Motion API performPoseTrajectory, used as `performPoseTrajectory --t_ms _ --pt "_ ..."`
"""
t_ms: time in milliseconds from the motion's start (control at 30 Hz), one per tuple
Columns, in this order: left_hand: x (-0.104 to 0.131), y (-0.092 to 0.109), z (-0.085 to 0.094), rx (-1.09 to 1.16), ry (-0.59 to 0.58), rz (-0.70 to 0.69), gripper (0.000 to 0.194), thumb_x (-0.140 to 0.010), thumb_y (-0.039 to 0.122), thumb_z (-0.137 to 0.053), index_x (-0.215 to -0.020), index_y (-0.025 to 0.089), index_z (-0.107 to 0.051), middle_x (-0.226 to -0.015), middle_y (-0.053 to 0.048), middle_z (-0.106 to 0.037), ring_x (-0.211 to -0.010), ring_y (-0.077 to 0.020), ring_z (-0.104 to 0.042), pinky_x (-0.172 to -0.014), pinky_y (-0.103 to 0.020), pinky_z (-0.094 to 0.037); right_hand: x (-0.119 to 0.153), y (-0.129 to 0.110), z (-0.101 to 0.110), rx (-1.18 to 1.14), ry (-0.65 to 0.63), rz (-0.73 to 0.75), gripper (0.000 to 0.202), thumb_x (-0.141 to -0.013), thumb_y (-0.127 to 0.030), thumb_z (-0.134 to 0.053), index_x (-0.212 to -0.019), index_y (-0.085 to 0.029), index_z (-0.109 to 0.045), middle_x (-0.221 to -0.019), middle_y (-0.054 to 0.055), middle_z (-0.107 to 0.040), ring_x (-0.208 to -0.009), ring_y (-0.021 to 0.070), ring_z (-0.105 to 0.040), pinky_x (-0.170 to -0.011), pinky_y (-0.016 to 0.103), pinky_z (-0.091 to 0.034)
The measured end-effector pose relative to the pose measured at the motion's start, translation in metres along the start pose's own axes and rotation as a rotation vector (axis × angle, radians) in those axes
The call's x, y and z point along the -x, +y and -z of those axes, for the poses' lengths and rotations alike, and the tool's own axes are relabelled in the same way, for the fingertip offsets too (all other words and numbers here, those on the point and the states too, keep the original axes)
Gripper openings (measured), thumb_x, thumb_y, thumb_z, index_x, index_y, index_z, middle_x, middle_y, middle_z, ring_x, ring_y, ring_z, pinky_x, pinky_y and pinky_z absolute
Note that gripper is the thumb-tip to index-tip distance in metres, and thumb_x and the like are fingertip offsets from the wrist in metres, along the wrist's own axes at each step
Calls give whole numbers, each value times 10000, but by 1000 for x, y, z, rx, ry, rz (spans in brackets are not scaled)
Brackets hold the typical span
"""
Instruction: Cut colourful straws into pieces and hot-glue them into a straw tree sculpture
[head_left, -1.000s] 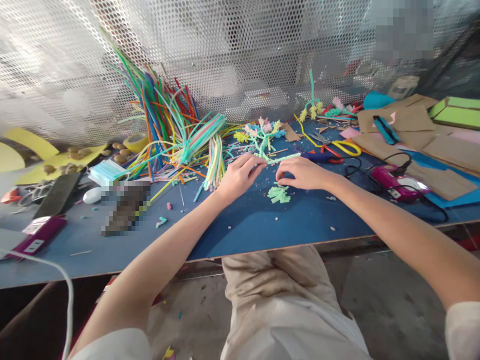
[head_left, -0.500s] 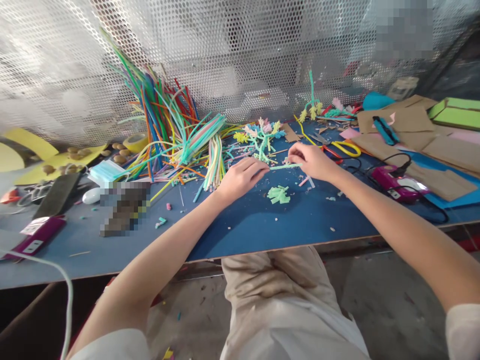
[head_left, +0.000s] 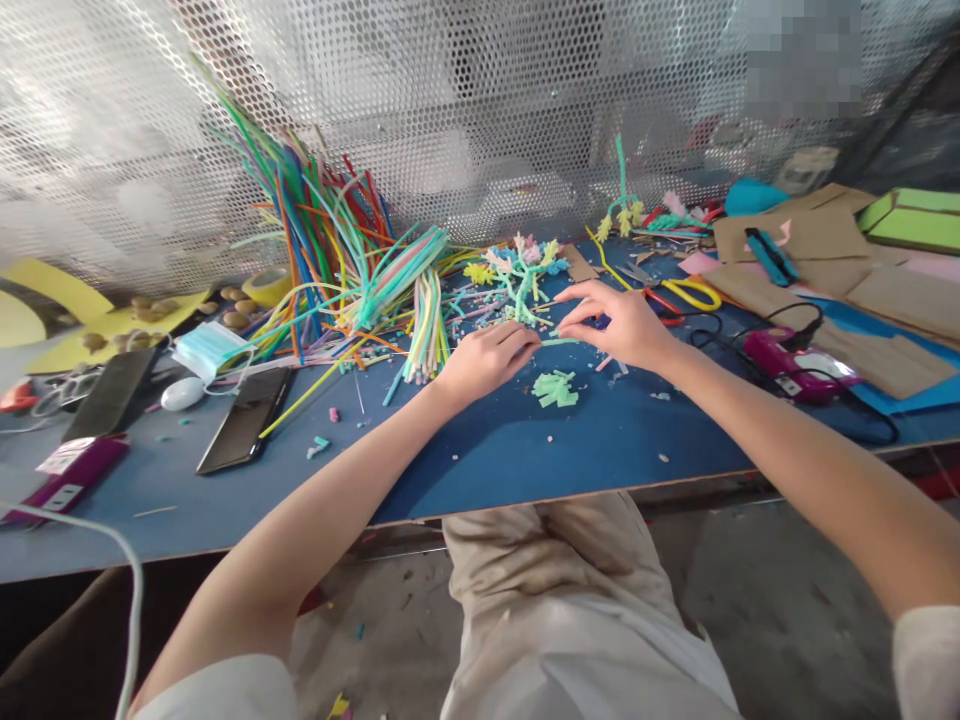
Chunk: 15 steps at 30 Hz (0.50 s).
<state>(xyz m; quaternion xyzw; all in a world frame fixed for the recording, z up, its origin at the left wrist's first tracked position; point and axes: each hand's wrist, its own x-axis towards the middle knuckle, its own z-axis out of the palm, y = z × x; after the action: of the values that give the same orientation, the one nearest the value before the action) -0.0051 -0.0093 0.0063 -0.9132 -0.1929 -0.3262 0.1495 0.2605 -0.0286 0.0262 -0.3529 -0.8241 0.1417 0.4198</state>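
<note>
A short pale green pipe cleaner point(head_left: 559, 342) sticks out to the right from the fingertips of my left hand point(head_left: 487, 362), which is closed in a pinch. My right hand point(head_left: 619, 322) hovers just above and to the right of it, thumb and forefinger spread apart, with nothing visible between them. Below both hands lies a small pile of cut green pipe cleaner pieces point(head_left: 556, 389). Behind them sits a branching pipe cleaner plant point(head_left: 523, 275) with green stems and yellow, pink and blue tips.
Long coloured pipe cleaners point(head_left: 322, 240) stand in a bundle at the back left. A phone point(head_left: 244, 420) and a face mask point(head_left: 210, 350) lie left. Yellow-handled scissors point(head_left: 690, 293), a purple power strip point(head_left: 795, 368) and cardboard point(head_left: 795, 240) are on the right. A perforated metal panel point(head_left: 510, 110) rises behind.
My right thumb and forefinger have parted and come away from the green pipe cleaner, the hand shifting slightly left. My left hand keeps its pinch in nearly the same place.
</note>
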Motion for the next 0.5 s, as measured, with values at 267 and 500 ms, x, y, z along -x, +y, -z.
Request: performPoseTrajectory --t_ms 267,500 --pt "0 1 -4 -11 -33 14 174 -1088 251 -519 -1112 170 -671 -1023 -73 -751 -945 -161 -750 -811 -274 -603 0 2 -5 -4 -84 -7 422 -944 -433 -742 -1292 -219 -640 -965 45 -842 -945 266 -816 -929 410 -591" --pt "0 2 -6 10 -66 37 185 -1098 258 -492 -1109 168 -653 -1015 -74 -740 -914 -154 -740 -800 -269 -604 0 4 -8 21 -134 -8 399 -961 -389 -709 -1316 -231 -623 -1002 35 -838 -982 254 -802 -931 407 -586"
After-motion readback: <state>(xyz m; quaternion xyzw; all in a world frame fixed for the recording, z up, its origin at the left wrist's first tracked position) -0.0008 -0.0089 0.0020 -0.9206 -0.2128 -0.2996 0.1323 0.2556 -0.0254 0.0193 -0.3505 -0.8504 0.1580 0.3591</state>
